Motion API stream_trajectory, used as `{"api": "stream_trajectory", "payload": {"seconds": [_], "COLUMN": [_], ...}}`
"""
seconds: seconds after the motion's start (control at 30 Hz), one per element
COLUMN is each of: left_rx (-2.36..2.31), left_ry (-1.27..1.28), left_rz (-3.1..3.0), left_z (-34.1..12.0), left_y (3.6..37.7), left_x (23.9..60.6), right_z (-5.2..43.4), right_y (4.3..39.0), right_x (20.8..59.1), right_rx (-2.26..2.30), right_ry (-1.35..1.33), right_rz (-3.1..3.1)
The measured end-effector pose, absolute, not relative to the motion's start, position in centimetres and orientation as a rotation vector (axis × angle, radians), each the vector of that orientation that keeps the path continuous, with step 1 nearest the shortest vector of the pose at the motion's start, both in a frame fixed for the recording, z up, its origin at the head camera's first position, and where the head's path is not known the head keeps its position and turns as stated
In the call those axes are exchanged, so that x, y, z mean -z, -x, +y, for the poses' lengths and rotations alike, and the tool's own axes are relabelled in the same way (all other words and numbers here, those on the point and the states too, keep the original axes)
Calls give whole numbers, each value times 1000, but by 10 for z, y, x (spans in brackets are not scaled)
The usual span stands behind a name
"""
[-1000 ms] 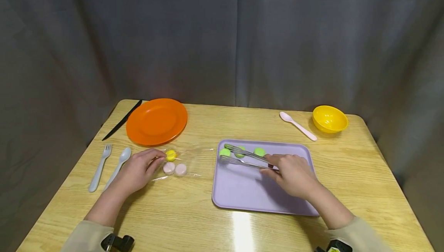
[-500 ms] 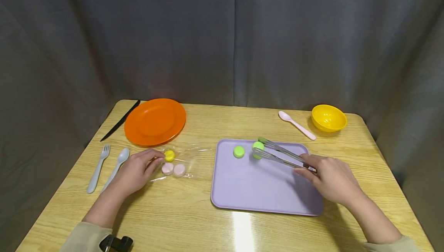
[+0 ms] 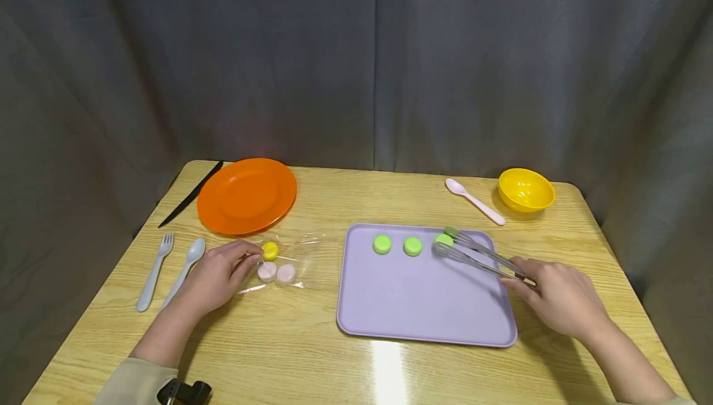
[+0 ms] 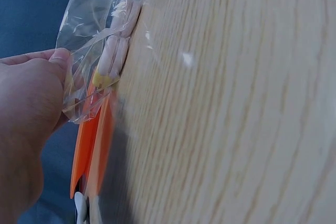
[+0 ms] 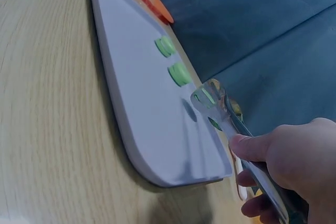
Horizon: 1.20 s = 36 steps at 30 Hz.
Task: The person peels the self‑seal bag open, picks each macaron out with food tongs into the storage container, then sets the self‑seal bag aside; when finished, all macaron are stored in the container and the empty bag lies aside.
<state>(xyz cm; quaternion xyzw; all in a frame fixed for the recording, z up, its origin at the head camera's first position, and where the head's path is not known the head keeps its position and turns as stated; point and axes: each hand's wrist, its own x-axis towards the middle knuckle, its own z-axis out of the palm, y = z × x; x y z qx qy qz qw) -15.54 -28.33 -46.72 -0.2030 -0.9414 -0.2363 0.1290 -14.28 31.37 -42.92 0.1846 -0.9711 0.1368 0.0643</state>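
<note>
The wooden table (image 3: 312, 324) carries a lavender tray (image 3: 423, 306) right of centre, rectangular with rounded corners and a low raised rim, plain and without any readable writing. At about ten o'clock from the tray sits an orange plate (image 3: 247, 195), and at two o'clock a yellow bowl (image 3: 526, 189). The right hand (image 3: 559, 296), off the tray's three o'clock edge, has its fingers curled round the handles of metal tongs (image 3: 481, 253), whose tips bracket the rightmost of three green macarons (image 3: 443, 239); whether the tips actually squeeze it is hard to tell. The other two green macarons (image 3: 412, 246) lie in a row to its nine o'clock, along the tray's far edge. The left hand (image 3: 214, 275) pinches the edge of a clear plastic bag (image 3: 284, 259) holding a yellow macaron (image 3: 270, 250) and two pink macarons (image 3: 276, 272).
</note>
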Motion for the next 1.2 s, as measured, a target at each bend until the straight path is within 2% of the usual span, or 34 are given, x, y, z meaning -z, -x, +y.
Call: {"api": "stream_trajectory", "payload": {"seconds": [0.6, 1.2], "left_rx": [687, 706], "left_ry": [605, 631], "left_rz": [-2714, -2697], "left_z": [-283, -283], "left_y": [155, 154], "left_x": [468, 467], "right_z": [311, 240], "right_y": [141, 147], "right_x": [429, 423], "right_rx": [-446, -566], "right_ry": [-541, -796], "right_rz": [-2898, -2742]}}
